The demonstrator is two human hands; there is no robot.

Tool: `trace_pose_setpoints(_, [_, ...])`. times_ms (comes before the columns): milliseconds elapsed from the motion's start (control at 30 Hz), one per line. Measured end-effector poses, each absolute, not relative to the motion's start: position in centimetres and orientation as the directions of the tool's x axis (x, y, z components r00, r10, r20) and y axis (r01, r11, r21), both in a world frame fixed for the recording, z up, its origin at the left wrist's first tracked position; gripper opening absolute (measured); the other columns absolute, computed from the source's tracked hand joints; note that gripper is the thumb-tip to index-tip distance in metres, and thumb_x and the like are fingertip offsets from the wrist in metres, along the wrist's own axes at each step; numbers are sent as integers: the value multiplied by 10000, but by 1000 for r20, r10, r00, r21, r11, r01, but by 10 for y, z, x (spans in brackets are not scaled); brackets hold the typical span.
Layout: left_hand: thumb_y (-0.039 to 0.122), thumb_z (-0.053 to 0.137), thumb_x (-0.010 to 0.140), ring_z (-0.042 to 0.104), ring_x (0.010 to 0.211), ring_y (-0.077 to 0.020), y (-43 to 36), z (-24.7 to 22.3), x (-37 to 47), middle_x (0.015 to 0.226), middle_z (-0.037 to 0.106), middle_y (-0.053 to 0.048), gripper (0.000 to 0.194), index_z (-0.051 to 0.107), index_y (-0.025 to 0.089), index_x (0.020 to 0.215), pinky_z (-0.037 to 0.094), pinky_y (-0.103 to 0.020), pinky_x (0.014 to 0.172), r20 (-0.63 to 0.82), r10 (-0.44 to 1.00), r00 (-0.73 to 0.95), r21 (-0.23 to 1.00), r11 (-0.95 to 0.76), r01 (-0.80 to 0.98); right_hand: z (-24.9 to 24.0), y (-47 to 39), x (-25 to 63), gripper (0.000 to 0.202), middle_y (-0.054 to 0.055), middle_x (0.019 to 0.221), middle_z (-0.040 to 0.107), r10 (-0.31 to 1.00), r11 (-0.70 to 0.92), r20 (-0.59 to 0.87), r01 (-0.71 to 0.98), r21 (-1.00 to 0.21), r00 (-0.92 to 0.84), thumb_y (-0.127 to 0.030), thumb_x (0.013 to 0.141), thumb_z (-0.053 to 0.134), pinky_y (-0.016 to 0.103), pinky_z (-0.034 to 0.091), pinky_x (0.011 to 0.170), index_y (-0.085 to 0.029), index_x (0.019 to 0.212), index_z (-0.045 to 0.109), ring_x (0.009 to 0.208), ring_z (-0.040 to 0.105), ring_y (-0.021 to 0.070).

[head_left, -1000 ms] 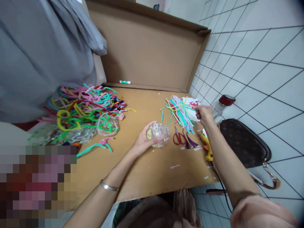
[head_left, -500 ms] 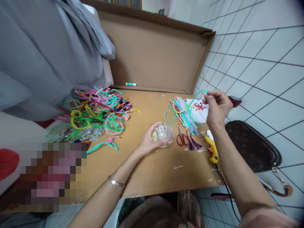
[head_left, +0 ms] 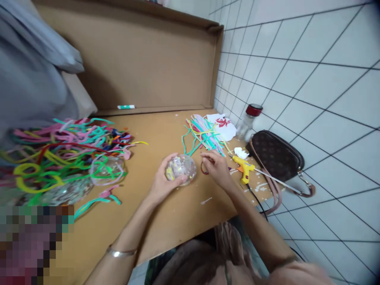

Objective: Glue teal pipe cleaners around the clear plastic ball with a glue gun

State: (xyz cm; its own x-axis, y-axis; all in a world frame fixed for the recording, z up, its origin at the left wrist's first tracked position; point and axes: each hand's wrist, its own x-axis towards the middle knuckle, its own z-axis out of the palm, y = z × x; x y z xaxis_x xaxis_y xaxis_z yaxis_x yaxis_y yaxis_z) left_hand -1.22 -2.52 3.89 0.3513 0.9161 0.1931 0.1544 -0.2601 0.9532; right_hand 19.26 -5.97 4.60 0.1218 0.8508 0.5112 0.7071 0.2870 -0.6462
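Wrapped round a clear ball with white and yellow bits inside [head_left: 184, 167], my left hand [head_left: 164, 180] rests at the middle of the table. My right hand [head_left: 216, 168] is just right of the ball, above the red-handled scissors [head_left: 203, 168], which it mostly covers. Its fingers are bent together, and whether they hold anything is too small to tell. Behind it lies a bundle of teal, pink, white and yellow pipe cleaners [head_left: 204, 130], beside a white paper with a red figure [head_left: 225, 126]. A yellow glue gun [head_left: 245, 168] lies to the right.
A big tangle of coloured pipe cleaners [head_left: 71, 142] covers the left of the wooden table [head_left: 166, 227]. A cardboard wall [head_left: 142, 59] stands behind, with a glue stick [head_left: 126, 107] at its foot. A bottle with a red lid [head_left: 245, 124] and a brown bag [head_left: 276, 156] are at the right.
My right hand has come down from above the paper to beside the ball; the teal strand no longer hangs from its fingers. The view has turned right, showing the whole bottle.
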Motion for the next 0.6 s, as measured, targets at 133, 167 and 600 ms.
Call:
trace_pose_setpoints(133, [476,748,615,551,1182,-299,-30,38,-9,1288,572,-114,760,483,179,1262,415,-426,1049,210,888,409,939,-300,169,53,-84,182,200,38,870,673,859,299,492,643,-705,140,-260,873,493,307,473,788,-206,921,679,861,610,169])
trace_pose_setpoints(167, [478,748,614,555,1174,-300,-30,38,-9,1276,579,-113,754,487,179,1255,420,-428,1043,214,895,391,938,-300,175,51,-90,180,197,42,882,675,870,288,475,646,-707,132,-250,874,487,306,475,783,-207,909,676,867,612,170])
trace_pose_setpoints(600, [519,753,609,552,1163,-302,-28,38,-11,1290,561,-100,778,490,210,1272,416,-435,1044,169,921,350,947,-250,201,36,-139,260,571,229,946,679,670,-722,161,687,-83,724,-545,912,335,365,452,725,-72,993,644,871,658,313])
